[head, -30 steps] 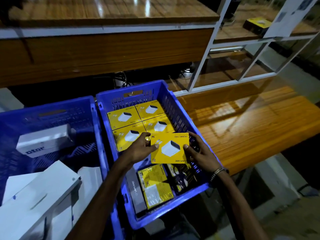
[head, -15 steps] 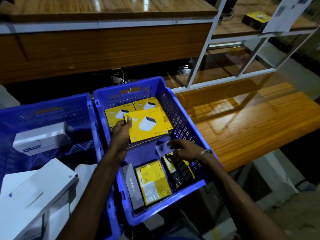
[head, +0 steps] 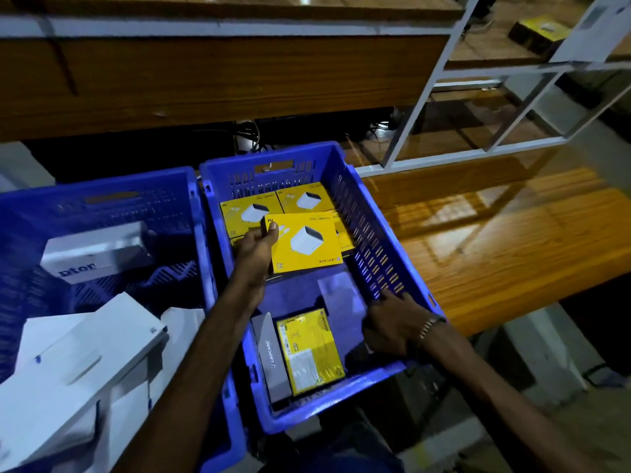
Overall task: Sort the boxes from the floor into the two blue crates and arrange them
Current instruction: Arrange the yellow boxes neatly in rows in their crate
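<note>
A person's left hand pinches a yellow charger box over the yellow layer at centre frame in the right blue crate; the right hand, its grip unclear, reaches inside. White boxes crowd the left blue crate; arranging looks unfinished.

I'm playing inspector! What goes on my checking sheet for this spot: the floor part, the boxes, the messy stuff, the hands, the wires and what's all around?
Surface: wooden bench beside the right crate.
Job's things: held yellow box above the flat yellow boxes; grey Lapcare box and wrapped yellow box at the near end; white boxes in the left crate.
Clutter: yellow box on shelf.
Grippers: left hand pinches the held box's corner; right hand reaches into the crate's near corner, grip hidden.
Cables: dark cables under the desk.
Surroundings: wooden desk, white frame.
</note>
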### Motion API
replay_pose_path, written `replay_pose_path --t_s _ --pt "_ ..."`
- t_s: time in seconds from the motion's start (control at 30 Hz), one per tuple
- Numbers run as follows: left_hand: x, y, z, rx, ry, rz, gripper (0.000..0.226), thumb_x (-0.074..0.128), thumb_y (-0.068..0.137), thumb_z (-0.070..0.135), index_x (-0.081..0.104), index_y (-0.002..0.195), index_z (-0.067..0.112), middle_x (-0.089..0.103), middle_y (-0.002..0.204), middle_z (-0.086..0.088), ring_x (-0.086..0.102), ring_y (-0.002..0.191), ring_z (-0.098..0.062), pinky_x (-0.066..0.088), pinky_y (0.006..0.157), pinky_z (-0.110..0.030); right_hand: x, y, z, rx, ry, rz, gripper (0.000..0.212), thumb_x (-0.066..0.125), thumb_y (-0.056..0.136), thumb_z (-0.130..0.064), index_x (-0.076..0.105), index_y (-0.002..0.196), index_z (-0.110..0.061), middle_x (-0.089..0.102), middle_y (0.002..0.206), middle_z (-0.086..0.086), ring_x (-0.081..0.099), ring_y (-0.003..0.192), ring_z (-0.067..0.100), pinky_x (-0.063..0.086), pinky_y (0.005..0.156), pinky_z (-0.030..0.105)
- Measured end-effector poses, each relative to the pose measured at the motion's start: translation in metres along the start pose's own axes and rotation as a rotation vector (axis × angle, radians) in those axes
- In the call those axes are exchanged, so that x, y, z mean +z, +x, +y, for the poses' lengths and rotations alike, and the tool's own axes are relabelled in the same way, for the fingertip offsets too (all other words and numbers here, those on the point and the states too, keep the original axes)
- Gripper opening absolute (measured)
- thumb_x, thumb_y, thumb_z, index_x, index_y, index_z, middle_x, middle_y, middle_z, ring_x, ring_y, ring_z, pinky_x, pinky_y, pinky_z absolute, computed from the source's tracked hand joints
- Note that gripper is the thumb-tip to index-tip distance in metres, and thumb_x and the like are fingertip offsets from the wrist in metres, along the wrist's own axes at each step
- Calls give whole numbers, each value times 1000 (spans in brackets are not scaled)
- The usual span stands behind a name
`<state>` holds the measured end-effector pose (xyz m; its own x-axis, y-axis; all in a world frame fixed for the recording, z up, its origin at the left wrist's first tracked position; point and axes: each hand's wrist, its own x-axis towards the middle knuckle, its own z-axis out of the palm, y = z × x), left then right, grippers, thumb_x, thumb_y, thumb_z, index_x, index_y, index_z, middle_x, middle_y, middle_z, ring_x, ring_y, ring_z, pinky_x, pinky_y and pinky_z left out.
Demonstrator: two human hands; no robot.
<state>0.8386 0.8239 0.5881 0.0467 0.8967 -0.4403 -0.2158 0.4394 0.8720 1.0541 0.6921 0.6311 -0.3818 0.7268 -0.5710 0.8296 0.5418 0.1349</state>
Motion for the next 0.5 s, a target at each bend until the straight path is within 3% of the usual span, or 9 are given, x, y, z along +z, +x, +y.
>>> replay_pose_path --t_s 0.07,0.1,0.13,0.17,0.23,0.33,0.4,0.5 --pt "-1 3 -1 -6 -6 6 21 56 106 35 61 122 22 56 128 4 46 126 -18 38 109 -51 4 -10 -4 -95 42 -41 27 57 94 -31 74 90 -10 72 89 14 69 84 35 45 59 36" --pt "-1 3 0 -9 -11 6 24 57 106 34 62 125 20 56 129 4 46 126 -17 38 110 -52 5 -11 -2 -67 139 -79 26 57 92 -27 75 87 -9 74 86 15 71 79 36 49 59 35" --pt "0 3 1 -14 -11 16 29 57 106 35 62 128 18 57 131 5 46 127 -17 39 110 -53 2 -7 0 -12 211 -158 27 54 95 -25 76 94 -9 75 98 18 71 90 38 53 70 37" --pt "0 4 1 -19 -14 20 30 59 105 38 63 127 18 58 134 5 48 130 -20 40 110 -56 -2 1 3 22 289 -107 30 50 98 -23 75 105 -8 73 112 18 68 104 37 52 82 38" --pt "-2 8 -1 -34 -6 30 21 61 103 42 66 115 25 64 133 2 54 130 -29 43 111 -60 -3 31 8 45 386 -129 34 44 103 -21 71 115 -4 68 126 18 64 114 37 49 91 39" --pt "-4 10 -2 -41 -5 36 16 61 102 43 65 105 28 68 118 7 56 123 -26 44 103 -53 -18 73 -4 26 454 -202 35 43 105 -19 66 124 -1 62 135 22 61 120 38 47 93 38" --pt "-5 12 -5 -41 2 22 24 66 96 51 68 106 30 69 129 -2 57 129 -34 46 102 -58 -20 96 -16 -9 474 -172 40 51 102 -20 59 139 -6 56 146 17 56 129 34 46 100 36" --pt "-5 10 -5 -28 9 39 19 65 99 48 68 104 30 67 132 -2 57 130 -35 43 109 -63 -16 110 -30 9 405 -241 44 58 100 -29 60 137 -6 61 139 17 63 122 33 49 87 33"
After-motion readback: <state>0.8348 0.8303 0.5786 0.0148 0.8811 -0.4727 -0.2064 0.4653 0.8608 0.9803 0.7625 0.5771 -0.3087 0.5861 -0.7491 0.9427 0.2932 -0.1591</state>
